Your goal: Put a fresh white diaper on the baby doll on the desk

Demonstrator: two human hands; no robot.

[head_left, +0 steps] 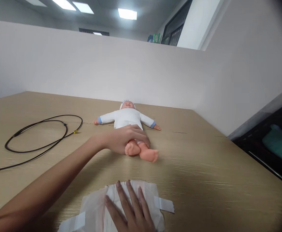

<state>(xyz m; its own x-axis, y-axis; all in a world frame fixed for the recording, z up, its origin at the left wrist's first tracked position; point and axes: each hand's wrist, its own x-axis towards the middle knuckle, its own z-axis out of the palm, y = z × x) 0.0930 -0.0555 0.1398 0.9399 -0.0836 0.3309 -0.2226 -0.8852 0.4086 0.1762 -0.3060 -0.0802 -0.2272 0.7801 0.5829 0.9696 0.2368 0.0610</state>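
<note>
A baby doll (128,116) in a white top with blue cuffs lies on its back, arms stretched out to the sides. My left hand (128,135) reaches in from the left and wraps around its legs, so the bare feet stick out below my fingers. Nearer to me an unfolded white diaper (110,196) lies on the table, its tape tabs spread out on both sides. My right hand (136,211) rests flat on the diaper with the fingers spread.
The wooden table (204,170) carries a loosely coiled black cable (34,151) on the left. A low white partition (95,64) stands behind the doll. At the right edge, a dark rack (259,141) holds something teal.
</note>
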